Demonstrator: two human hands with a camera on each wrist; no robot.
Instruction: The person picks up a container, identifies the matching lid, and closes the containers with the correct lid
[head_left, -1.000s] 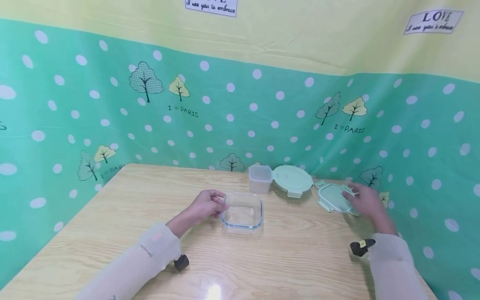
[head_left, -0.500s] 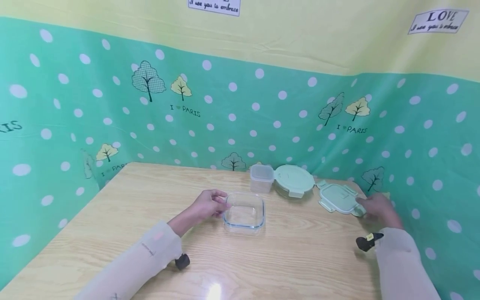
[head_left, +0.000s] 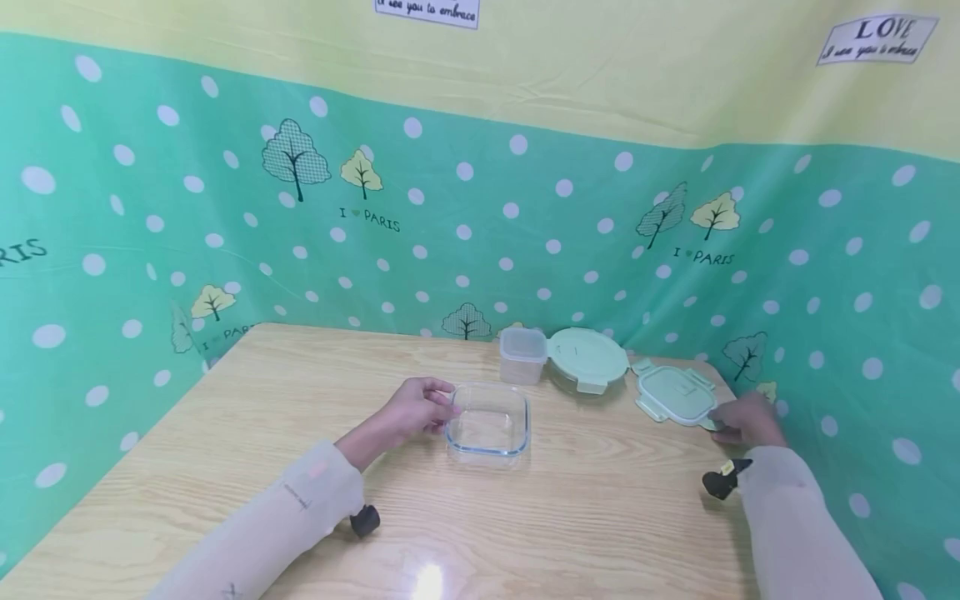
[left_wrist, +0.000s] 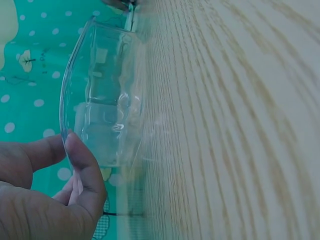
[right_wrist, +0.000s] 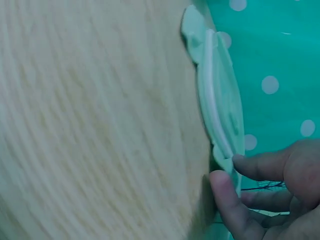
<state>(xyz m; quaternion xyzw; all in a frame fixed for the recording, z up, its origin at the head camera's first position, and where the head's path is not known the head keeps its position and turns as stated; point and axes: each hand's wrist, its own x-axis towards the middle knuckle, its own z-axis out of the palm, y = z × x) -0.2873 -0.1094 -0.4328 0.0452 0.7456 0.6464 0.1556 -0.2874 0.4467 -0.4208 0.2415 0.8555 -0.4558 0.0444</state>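
Note:
A clear square glass container (head_left: 487, 452) stands on the table, nothing visible inside it. My left hand (head_left: 408, 417) pinches its left rim; in the left wrist view the thumb (left_wrist: 82, 155) lies over the glass edge with fingers on the other side. At the far right lies a pale green square lid (head_left: 677, 394) with side flaps. My right hand (head_left: 748, 419) holds the lid's near right corner; the right wrist view shows thumb and index finger on either side of a flap of the lid (right_wrist: 222, 100), which rests flat or nearly so.
Behind the glass container stands a small translucent plastic box (head_left: 522, 358). Beside it is a round container with a green lid (head_left: 588, 358), close to the square lid. A patterned curtain (head_left: 487, 217) hangs along the back and right edges of the wooden table (head_left: 570, 517).
My right hand has come down from above the lid's right side to its near right corner and taken hold there. The left hand and glass container have stayed in place.

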